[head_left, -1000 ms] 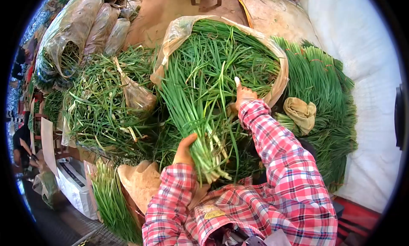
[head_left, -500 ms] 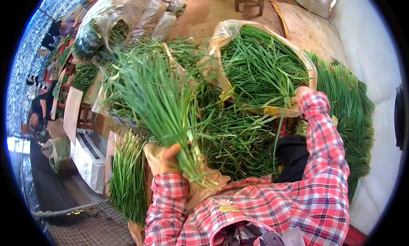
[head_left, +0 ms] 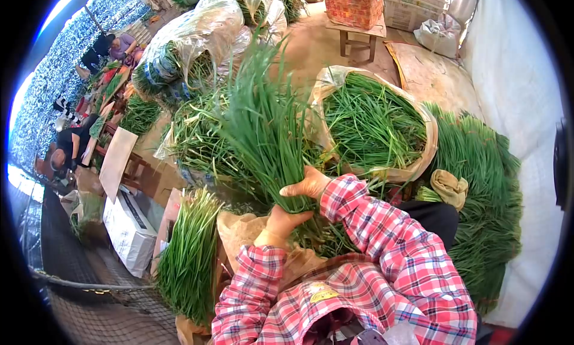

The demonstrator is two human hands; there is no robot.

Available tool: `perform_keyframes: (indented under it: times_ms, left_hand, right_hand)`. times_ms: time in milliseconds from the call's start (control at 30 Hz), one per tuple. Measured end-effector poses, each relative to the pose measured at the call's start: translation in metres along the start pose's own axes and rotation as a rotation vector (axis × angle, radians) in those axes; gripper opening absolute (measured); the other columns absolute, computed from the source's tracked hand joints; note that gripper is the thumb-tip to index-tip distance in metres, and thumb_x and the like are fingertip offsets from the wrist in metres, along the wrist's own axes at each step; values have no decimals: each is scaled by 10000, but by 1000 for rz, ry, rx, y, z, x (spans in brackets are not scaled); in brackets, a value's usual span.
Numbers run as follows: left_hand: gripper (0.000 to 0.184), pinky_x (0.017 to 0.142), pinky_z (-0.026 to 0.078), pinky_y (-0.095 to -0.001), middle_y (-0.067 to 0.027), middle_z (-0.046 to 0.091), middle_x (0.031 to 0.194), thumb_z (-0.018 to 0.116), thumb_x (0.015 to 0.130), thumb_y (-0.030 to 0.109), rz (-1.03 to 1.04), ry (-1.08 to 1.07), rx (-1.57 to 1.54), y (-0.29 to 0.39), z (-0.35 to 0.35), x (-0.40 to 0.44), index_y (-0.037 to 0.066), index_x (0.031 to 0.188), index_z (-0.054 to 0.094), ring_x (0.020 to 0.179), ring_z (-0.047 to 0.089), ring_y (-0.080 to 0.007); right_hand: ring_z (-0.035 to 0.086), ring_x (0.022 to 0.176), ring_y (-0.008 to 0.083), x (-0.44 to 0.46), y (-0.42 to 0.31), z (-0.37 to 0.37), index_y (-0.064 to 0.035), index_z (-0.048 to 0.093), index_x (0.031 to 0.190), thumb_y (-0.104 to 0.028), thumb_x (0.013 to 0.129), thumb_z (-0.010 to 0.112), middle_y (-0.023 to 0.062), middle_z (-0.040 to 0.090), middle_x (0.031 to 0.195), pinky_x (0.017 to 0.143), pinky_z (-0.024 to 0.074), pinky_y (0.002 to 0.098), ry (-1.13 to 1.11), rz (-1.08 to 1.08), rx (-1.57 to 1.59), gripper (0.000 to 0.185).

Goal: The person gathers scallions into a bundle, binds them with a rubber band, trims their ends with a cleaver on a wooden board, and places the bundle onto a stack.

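Observation:
A loose bunch of garlic chives (head_left: 263, 127) stands upright in front of me, leaf tips away from me and slightly blurred. Low on the bunch, my left hand (head_left: 284, 223) is closed around the stalks. Just above it my right hand (head_left: 310, 185) grips the same bunch from the right side. The stalk ends are mostly hidden by my hands. Beyond my right hand sits a plastic-lined round container (head_left: 431, 143) holding cut green leaves. Loose leaves and trimmings (head_left: 200, 136) lie in a pile behind the bunch. Brown sheeting (head_left: 239, 228) covers my lap beside my left hand.
Stacked chives (head_left: 478, 207) line the right wall, with a tan cloth bundle (head_left: 449, 188) on them. Another upright bunch (head_left: 188, 258) and a white box (head_left: 127, 228) stand at left. Filled plastic bags (head_left: 197, 37) and a small wooden bench (head_left: 359, 35) are farther back. Two people work at far left.
My right hand has left the round container's rim and come to the bunch. The bunch has shifted right and become more upright, still in my left hand. The camera view has tilted up.

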State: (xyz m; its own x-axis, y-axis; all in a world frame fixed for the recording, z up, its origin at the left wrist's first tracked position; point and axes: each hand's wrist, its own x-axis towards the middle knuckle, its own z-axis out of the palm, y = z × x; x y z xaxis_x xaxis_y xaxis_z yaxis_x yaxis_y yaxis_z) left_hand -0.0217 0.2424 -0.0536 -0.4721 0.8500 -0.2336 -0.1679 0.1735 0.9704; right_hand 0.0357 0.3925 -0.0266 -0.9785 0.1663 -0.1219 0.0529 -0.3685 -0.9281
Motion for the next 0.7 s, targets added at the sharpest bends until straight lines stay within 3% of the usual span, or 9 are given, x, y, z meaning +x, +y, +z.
perform_keyframes:
  times_ms: [67, 133, 267, 300, 400, 467, 533, 600, 700]
  left_hand:
    - [625, 855, 449, -297, -40, 582, 1056, 766, 607, 22, -26, 57, 195, 24, -8, -9, 26, 1171, 495, 965, 556, -162]
    - [769, 863, 456, -311, -91, 529, 1153, 797, 603, 51, 271, 44, -65, 27, -23, -10, 36, 1251, 384, 1036, 530, -208]
    - [662, 902, 426, -327, -84, 545, 1124, 766, 632, 47, 260, 111, -166, 47, -36, -16, 31, 1211, 445, 1088, 501, -219]
    - [645, 911, 418, -329, -86, 548, 1122, 762, 633, 50, 278, 143, -232, 40, -38, -10, 29, 1202, 459, 1087, 502, -222]
    - [596, 939, 394, -334, -91, 557, 1117, 750, 635, 59, 323, 243, -428, 14, -39, 6, 21, 1175, 501, 1085, 506, -231]
    - [662, 911, 415, -333, -90, 553, 1129, 782, 607, 82, 267, 168, -436, 1, -33, 13, 16, 1194, 484, 1058, 521, -233]
    - [701, 894, 427, -338, -89, 547, 1144, 799, 575, 89, 218, 157, -331, 2, -31, 10, 14, 1196, 483, 1061, 517, -231]
    - [714, 869, 446, -334, -80, 574, 1100, 804, 553, 86, 290, 123, -307, 14, -31, 6, 19, 1190, 489, 1016, 546, -218]
    - [552, 760, 490, -302, -47, 629, 930, 788, 573, 48, 342, 85, 270, 35, -36, 6, 23, 1081, 573, 835, 600, -171]
  right_hand:
    - [554, 984, 217, -1, 6, 1, -14, 559, 1109, -131, 641, 786, 98, 614, 1048, 901, 404, 329, 13, -74, -43, 533]
    - [559, 974, 210, -3, 12, 2, -28, 513, 1174, -128, 639, 776, 101, 612, 1062, 895, 406, 320, 22, -110, -166, 605]
    - [542, 1036, 335, -7, 19, -1, -66, 342, 1322, -308, 616, 782, 205, 566, 1114, 905, 406, 362, -26, -102, -832, 867]
    - [501, 1095, 352, -12, 21, -6, -66, 252, 1369, -345, 609, 782, 224, 513, 1191, 933, 387, 363, -22, 13, -972, 967]
    - [345, 1262, 318, -19, 47, -20, -31, 109, 1408, -354, 584, 804, 212, 360, 1354, 1045, 274, 343, 17, 49, -615, 1125]
    - [335, 1270, 282, -14, 74, -24, 5, 119, 1399, -268, 590, 817, 184, 362, 1363, 1057, 247, 350, 141, -83, -339, 1103]
    - [346, 1266, 262, -22, 78, -23, 14, 141, 1391, -244, 588, 820, 180, 372, 1358, 1049, 264, 321, 185, 67, -121, 1083]
    - [383, 1239, 255, -18, 79, -19, 7, 159, 1389, -225, 594, 820, 180, 404, 1330, 1029, 294, 317, 205, 79, -266, 1060]
    - [480, 1150, 277, -16, 56, 5, -46, 209, 1388, -199, 579, 828, 198, 499, 1227, 947, 387, 320, 153, 213, -757, 1030]
